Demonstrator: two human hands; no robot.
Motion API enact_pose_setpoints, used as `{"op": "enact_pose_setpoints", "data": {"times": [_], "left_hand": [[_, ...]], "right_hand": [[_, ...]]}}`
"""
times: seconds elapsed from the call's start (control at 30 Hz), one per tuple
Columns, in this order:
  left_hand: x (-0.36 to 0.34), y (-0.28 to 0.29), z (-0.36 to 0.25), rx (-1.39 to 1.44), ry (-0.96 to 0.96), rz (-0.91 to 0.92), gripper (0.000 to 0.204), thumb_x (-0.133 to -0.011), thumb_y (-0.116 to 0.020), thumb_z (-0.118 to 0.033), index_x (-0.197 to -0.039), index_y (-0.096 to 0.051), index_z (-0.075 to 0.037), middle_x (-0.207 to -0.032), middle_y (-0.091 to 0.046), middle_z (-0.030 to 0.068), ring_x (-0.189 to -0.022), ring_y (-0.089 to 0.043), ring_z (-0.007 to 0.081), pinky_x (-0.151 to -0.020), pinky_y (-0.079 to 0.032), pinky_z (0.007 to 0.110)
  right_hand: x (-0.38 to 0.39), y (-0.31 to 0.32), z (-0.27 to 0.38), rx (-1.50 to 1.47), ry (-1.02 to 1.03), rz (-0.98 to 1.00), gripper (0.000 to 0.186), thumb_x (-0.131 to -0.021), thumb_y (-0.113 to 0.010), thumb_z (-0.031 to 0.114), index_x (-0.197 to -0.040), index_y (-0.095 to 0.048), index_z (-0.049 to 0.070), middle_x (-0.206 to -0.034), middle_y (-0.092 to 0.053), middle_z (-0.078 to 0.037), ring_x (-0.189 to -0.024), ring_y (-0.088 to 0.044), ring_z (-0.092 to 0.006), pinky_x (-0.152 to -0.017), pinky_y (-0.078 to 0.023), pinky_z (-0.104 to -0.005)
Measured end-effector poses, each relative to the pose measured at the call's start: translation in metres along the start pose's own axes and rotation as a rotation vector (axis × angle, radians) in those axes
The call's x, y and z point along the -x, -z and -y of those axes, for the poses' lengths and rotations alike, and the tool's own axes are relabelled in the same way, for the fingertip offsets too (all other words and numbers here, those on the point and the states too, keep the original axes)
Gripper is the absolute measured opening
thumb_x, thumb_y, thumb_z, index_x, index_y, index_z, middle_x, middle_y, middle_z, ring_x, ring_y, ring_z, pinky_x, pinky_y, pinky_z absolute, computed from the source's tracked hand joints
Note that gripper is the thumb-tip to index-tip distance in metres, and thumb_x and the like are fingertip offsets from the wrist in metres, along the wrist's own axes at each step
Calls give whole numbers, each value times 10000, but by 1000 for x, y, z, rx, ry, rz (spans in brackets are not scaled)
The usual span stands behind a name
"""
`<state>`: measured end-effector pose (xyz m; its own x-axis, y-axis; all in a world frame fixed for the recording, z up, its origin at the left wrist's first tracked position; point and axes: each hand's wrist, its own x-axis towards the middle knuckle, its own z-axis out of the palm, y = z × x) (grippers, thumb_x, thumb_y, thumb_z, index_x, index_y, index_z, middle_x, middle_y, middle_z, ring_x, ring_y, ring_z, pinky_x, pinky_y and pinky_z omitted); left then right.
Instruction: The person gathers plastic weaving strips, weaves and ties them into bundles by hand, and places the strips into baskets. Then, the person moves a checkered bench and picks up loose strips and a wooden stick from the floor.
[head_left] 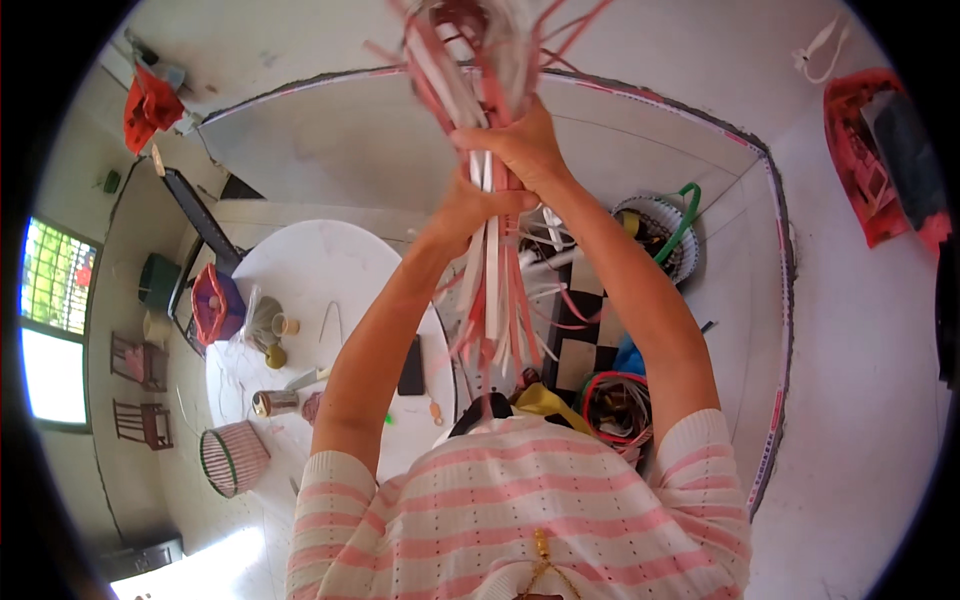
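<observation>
Raised in front of me is a bundle of flat pink and white plastic strips (494,268), its loose ends fanning out below my hands. My left hand (474,207) wraps round the bundle, fingers closed. Just above it, my right hand (524,150) grips the same strips. Toward the top edge the strips spread and curve into a wider, blurred shape, partly cut off, so I cannot tell its form.
A round white table (300,245) at the left carries a phone (411,367), a can (273,402) and a plastic bag. By its near edge is a pink woven basket (236,458). Baskets with a green handle (690,215) and coiled strips (617,408) stand at the right.
</observation>
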<state>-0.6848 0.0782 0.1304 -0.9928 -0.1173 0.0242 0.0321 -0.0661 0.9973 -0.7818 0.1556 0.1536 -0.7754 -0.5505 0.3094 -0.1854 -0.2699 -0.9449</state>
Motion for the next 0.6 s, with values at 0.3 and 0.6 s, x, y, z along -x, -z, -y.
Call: {"op": "enact_pose_setpoints", "data": {"times": [0.3,0.6], "left_hand": [[-1,-4,-18,277,-111,21,656,-714,-564,-198,-1286,-325,17,-724,-418,15,-645,-412,117,-791,-416,303],[29,42,-27,610,-194,-124,607,-689,-561,-112,-1250,-370,17,-677,-356,-7,-611,-340,94,-711,-375,230]], "right_hand": [[9,81,-80,0,29,592,841,-764,-679,433,-1365,-287,-6,-1278,-467,-117,-1153,-441,-179,-940,-361,-290],[155,41,-87,-539,-718,953,355,-721,-700,130,-1021,-542,26,-715,-599,-52,-671,-598,-155,-607,-487,-275]]}}
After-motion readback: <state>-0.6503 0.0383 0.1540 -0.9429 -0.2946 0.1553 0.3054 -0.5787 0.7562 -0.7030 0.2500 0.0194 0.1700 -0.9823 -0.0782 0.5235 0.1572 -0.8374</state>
